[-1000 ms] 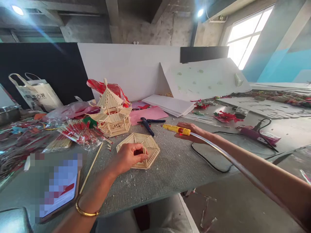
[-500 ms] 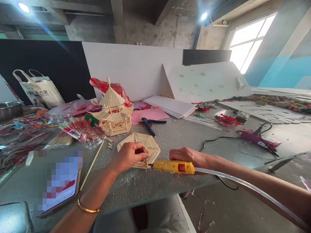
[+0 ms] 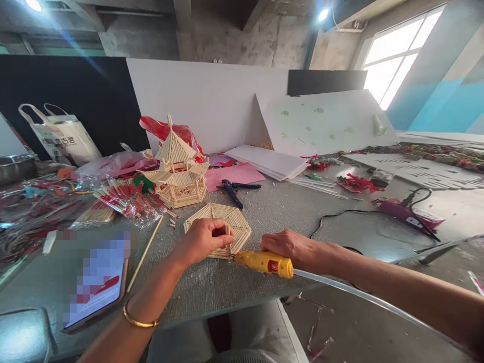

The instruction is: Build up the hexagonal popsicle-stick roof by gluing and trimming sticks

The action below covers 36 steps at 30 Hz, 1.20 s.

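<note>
My left hand pinches a short wooden stick, which stands upright at the near right edge of a polygonal stick panel. The panel lies flat on the table, its sticks laid in wedges. My right hand grips a yellow hot glue gun, with a clear glue stick trailing out of its back. The gun's nozzle points left, at the foot of the upright stick; whether it touches cannot be seen. Behind the panel stands a small pavilion model built of similar sticks.
Dark blue cutting pliers lie beyond the panel. At left are a phone, a long thin stick and bagged red-tipped sticks. A purple device with a black cord lies right. White boards are stacked behind.
The glue gun has tilted, its back end lower and slightly left, while its nozzle stays by the stick's foot. My left hand keeps hold of the stick. The whole view has shifted slightly.
</note>
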Each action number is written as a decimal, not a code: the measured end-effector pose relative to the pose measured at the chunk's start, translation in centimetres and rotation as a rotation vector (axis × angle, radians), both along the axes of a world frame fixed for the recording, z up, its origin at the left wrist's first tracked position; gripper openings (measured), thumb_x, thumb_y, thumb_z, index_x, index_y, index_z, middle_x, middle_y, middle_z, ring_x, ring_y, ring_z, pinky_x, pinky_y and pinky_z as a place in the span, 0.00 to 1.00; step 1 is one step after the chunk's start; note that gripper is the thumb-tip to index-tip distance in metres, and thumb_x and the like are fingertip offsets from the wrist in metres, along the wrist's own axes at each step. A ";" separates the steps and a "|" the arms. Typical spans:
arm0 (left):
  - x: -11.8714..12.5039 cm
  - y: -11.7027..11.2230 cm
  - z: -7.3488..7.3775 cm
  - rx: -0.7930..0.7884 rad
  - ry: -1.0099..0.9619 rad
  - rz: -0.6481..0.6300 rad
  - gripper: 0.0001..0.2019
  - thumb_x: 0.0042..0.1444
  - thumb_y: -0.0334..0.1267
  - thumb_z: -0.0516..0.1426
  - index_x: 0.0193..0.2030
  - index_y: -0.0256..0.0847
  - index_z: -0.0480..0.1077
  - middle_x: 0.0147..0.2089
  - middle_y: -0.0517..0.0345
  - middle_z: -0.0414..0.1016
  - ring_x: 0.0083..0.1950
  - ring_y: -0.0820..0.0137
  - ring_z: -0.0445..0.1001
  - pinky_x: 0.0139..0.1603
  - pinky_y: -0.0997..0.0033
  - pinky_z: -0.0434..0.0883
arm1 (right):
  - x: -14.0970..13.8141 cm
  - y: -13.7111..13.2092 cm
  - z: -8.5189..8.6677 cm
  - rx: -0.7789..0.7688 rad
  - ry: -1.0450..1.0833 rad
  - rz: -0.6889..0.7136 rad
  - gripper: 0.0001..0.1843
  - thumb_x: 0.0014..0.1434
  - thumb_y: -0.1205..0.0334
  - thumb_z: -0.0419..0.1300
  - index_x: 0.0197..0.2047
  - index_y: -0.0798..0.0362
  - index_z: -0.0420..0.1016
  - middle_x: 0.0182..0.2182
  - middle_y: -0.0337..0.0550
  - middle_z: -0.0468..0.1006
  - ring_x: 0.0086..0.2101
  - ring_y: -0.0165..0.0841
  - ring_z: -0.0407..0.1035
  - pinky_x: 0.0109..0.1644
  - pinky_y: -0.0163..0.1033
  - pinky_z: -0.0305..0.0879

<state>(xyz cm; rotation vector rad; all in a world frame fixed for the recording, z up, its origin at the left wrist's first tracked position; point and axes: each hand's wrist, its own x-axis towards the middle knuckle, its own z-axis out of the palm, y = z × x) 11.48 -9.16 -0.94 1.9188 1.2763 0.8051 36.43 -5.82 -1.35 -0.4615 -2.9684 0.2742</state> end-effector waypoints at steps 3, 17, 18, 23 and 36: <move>0.0 0.1 0.0 0.000 0.004 0.001 0.08 0.50 0.42 0.56 0.30 0.40 0.71 0.24 0.65 0.69 0.28 0.75 0.67 0.29 0.78 0.62 | -0.1 -0.3 0.0 0.035 -0.017 -0.008 0.03 0.58 0.66 0.51 0.34 0.56 0.63 0.28 0.42 0.68 0.25 0.26 0.58 0.27 0.33 0.50; 0.1 0.1 0.0 0.013 0.052 0.014 0.09 0.50 0.43 0.56 0.30 0.40 0.71 0.24 0.65 0.70 0.27 0.75 0.67 0.29 0.77 0.62 | -0.5 -1.6 0.3 0.119 -0.108 -0.127 0.03 0.56 0.65 0.52 0.31 0.56 0.63 0.27 0.42 0.68 0.23 0.24 0.56 0.25 0.34 0.46; 0.1 0.1 0.1 0.010 0.057 0.012 0.09 0.50 0.43 0.56 0.30 0.40 0.71 0.24 0.64 0.70 0.28 0.75 0.68 0.29 0.77 0.62 | -0.5 -1.7 0.3 0.126 -0.109 -0.131 0.04 0.56 0.65 0.52 0.31 0.56 0.64 0.27 0.42 0.69 0.23 0.24 0.56 0.25 0.34 0.46; 0.2 0.1 0.2 -0.008 0.071 0.015 0.09 0.50 0.43 0.56 0.31 0.40 0.71 0.24 0.64 0.70 0.28 0.75 0.68 0.30 0.77 0.62 | -0.7 -2.2 0.4 0.122 -0.130 -0.175 0.04 0.56 0.66 0.52 0.31 0.56 0.64 0.27 0.42 0.69 0.22 0.24 0.56 0.25 0.33 0.45; 0.1 0.1 0.2 -0.008 0.066 0.010 0.09 0.50 0.43 0.57 0.30 0.40 0.72 0.23 0.66 0.65 0.26 0.77 0.61 0.27 0.78 0.58 | 1.3 0.7 0.2 -0.088 0.016 -0.107 0.09 0.57 0.57 0.52 0.32 0.55 0.61 0.28 0.42 0.66 0.25 0.26 0.56 0.28 0.32 0.50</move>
